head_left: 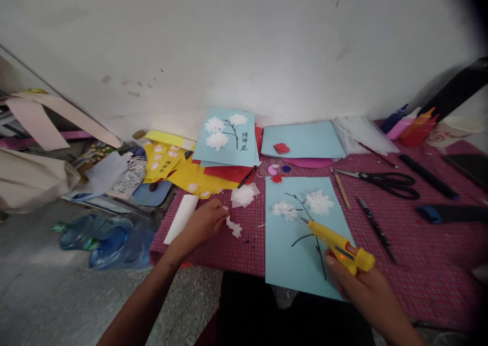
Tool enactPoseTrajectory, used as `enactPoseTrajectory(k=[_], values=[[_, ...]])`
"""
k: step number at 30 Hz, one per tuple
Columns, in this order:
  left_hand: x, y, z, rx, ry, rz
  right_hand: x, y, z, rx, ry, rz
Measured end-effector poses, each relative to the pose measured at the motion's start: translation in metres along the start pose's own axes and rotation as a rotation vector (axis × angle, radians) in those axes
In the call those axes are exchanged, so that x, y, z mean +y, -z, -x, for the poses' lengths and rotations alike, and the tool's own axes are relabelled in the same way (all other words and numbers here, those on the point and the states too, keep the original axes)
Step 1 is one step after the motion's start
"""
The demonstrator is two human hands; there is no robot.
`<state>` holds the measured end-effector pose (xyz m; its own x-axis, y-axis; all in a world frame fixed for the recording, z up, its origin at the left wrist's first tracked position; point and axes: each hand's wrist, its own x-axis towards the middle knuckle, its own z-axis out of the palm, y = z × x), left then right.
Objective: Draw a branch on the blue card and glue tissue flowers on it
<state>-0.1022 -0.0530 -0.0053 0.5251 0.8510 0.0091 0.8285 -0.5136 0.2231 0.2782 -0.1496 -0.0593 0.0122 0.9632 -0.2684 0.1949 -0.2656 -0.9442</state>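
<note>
My right hand [356, 285] is wrapped round a yellow glue gun [333, 239] with a small orange light on its side. Its nozzle points at a light blue sheet [290, 254], just beside a white tissue-paper flower [285, 210]. A second white flower [319, 202] sits higher on the sheet, among dark drawn or glued branches [305, 238]. To the left, my left hand [204, 224] pinches the end of a thin white tissue-paper piece [233, 226]. Just beyond those fingers lies a square of white tissue paper [244, 195].
A finished-looking blue card [225, 137] with white flowers leans by the wall. Black-handled scissors [389, 182], a patterned pen [377, 230] and a dark marker [429, 176] lie right. Paint bottles [417, 127] stand behind them. Water jugs [120, 247] rest on the floor at left.
</note>
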Motion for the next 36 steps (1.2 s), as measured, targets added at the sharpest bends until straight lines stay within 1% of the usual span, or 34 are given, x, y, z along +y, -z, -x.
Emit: enactPoseTrajectory(k=[4, 6, 8, 11, 13, 15, 18, 22, 24, 26, 28, 30, 33, 36], values=[[-0.002, 0.006, 0.003, 0.144, 0.065, 0.108, 0.001, 0.0, 0.0, -0.002, -0.002, 0.0], [0.003, 0.006, 0.003, 0.2, 0.105, 0.144, 0.004, 0.0, -0.001, -0.005, -0.006, -0.018], [0.011, 0.003, 0.001, 0.232, 0.132, 0.168, 0.006, 0.0, -0.001, -0.004, -0.014, -0.038], [0.028, -0.009, -0.007, 0.207, 0.133, 0.174, 0.008, 0.0, -0.001, -0.021, -0.029, -0.042], [0.039, -0.018, -0.014, 0.169, 0.103, 0.156, 0.008, 0.0, 0.0, -0.035, -0.02, -0.031], [0.044, -0.026, -0.019, 0.145, 0.063, 0.14, 0.006, -0.001, 0.001, -0.039, -0.001, -0.022], [0.039, -0.027, -0.021, 0.164, 0.074, 0.122, 0.004, -0.001, 0.002, -0.034, 0.014, -0.01], [0.028, -0.016, -0.014, 0.222, 0.154, 0.113, 0.004, -0.001, 0.002, -0.028, 0.015, -0.008], [0.027, -0.012, -0.012, 0.187, 0.143, 0.126, 0.005, -0.001, 0.002, -0.023, -0.001, -0.025], [0.028, -0.01, -0.012, 0.111, 0.088, 0.141, 0.006, -0.001, 0.001, -0.02, -0.014, -0.032], [0.03, -0.011, -0.014, 0.034, 0.025, 0.15, 0.007, 0.0, 0.001, -0.016, -0.012, -0.022], [0.03, -0.013, -0.017, -0.015, -0.008, 0.136, 0.007, 0.0, 0.001, -0.009, -0.007, -0.011], [0.026, -0.018, -0.021, -0.045, -0.015, 0.089, 0.007, 0.0, 0.002, -0.005, -0.005, -0.011], [0.022, -0.021, -0.024, -0.039, -0.013, 0.07, 0.007, 0.0, 0.002, 0.004, 0.001, -0.021]])
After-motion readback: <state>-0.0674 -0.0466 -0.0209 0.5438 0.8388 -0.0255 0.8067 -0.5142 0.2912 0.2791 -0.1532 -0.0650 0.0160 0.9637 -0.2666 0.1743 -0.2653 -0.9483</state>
